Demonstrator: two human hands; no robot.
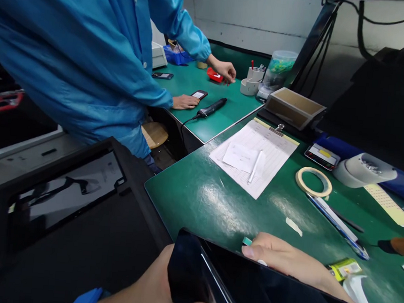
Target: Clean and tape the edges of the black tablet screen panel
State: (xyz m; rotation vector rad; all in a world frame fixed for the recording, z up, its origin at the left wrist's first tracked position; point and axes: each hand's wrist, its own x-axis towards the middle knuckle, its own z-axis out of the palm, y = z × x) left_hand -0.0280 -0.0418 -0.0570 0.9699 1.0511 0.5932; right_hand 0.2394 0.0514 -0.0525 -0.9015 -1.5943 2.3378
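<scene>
Low in the head view, my left hand (155,286) grips the near left end of a black glossy panel (188,268), its thumb over the front. A bright straight edge runs beside another dark glossy surface (282,290); I cannot tell whether both are one device. My right hand (288,258) is closed beyond the far edge of this surface, its lower part hidden. From its fingertips sticks a small teal piece (247,241). At left, a black foam tray (110,228) bears a glossy screen panel (75,183).
A clipboard (274,176) with papers and a pen (255,167), a tape roll (313,182), a blue pen (337,224) and a white cup (366,170) lie on the green table. Beyond, a co-worker in blue (90,57) touches a phone (199,94) near a black handheld tool (212,109).
</scene>
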